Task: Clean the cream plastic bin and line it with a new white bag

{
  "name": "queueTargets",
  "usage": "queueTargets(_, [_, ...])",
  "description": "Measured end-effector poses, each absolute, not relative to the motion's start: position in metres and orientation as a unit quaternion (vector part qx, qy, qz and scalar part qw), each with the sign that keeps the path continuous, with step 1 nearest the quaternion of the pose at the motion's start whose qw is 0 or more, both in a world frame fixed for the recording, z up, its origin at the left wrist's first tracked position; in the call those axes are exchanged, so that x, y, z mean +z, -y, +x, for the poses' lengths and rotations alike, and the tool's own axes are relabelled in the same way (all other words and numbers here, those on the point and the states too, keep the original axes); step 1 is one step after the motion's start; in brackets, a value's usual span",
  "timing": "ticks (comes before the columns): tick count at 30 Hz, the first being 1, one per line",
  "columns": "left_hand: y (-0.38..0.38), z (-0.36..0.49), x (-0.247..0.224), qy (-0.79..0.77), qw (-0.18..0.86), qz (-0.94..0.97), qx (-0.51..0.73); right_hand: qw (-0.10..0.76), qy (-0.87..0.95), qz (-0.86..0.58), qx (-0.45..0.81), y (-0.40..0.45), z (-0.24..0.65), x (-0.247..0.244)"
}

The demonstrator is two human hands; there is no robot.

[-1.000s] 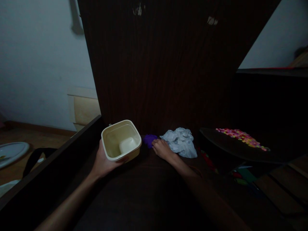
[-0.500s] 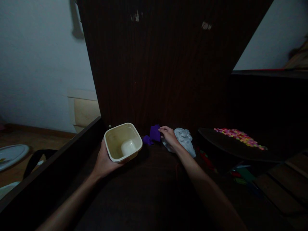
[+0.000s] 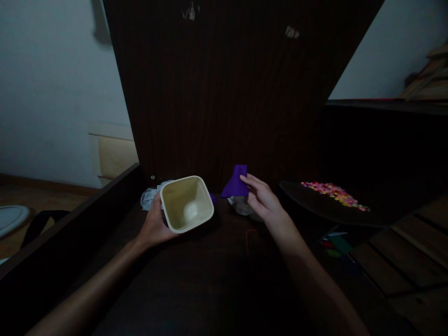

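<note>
My left hand [image 3: 156, 219] is wrapped round the side of a cream plastic tub [image 3: 168, 200], tilted so its bare inside faces me. Between the thumb and fingers of my right hand [image 3: 262, 196] is a piece of purple cloth or paper [image 3: 238, 182], raised above the dark surface. A crumpled greyish plastic bag [image 3: 241, 206] lies just under and behind that hand, partly hidden by it. More pale crumpled plastic [image 3: 149, 198] shows behind the tub on the left. A bit of purple [image 3: 213, 199] peeks out at the tub's right edge.
A tall dark wooden panel [image 3: 224, 93] rises at the back, with a low dark side board [image 3: 80, 224] on the left. To the right, a dark tray-like piece [image 3: 297, 200] bears many small colourful bits [image 3: 336, 193]. A green item [image 3: 340, 243] lies below it.
My right hand has lifted the purple piece, which now hangs spread and higher. The tub has shifted slightly right, and pale plastic now shows behind it. The view has turned a little.
</note>
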State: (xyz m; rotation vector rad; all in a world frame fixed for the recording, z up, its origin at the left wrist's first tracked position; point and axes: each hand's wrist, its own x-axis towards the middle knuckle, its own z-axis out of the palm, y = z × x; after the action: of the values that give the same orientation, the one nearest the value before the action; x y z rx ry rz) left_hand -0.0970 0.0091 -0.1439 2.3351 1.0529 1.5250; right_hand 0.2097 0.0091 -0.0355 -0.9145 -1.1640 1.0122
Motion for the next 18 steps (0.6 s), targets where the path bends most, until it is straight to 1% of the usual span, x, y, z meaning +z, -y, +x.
queueTargets(3, [-0.012, -0.090, -0.142, -0.334, 0.039, 0.802, 0.494, 0.640, 0.504, -0.391, 0.429, 0.015, 0.200, -0.023])
queueTargets(5, [-0.014, -0.085, -0.141, -0.303, 0.000, 0.824, 0.480, 0.637, 0.558, -0.395, 0.356, 0.034, 0.188, -0.025])
queueTargets(6, [-0.014, -0.082, -0.141, -0.287, -0.015, 0.832, 0.474, 0.619, 0.609, -0.395, 0.301, 0.044, 0.180, -0.030])
queueTargets(8, [-0.015, -0.077, -0.142, -0.263, -0.033, 0.844, 0.467, 0.530, 0.738, -0.374, 0.185, 0.064, 0.165, -0.047])
queueTargets(10, [-0.014, -0.071, -0.143, -0.251, -0.042, 0.848, 0.465, 0.435, 0.837, -0.319, 0.094, 0.079, 0.153, -0.068])
queueTargets(11, [-0.013, -0.069, -0.144, -0.247, -0.043, 0.849, 0.465, 0.378, 0.865, -0.321, 0.075, 0.085, 0.149, -0.077])
queueTargets(13, [-0.011, -0.066, -0.146, -0.244, -0.038, 0.851, 0.464, 0.298, 0.892, -0.336, 0.053, 0.093, 0.146, -0.091])
queueTargets(14, [-0.010, -0.066, -0.147, -0.242, -0.035, 0.852, 0.463, 0.271, 0.897, -0.347, 0.046, 0.096, 0.146, -0.095])
queueTargets(18, [-0.008, -0.067, -0.152, -0.239, -0.032, 0.849, 0.469, 0.211, 0.906, -0.366, 0.026, 0.100, 0.148, -0.097])
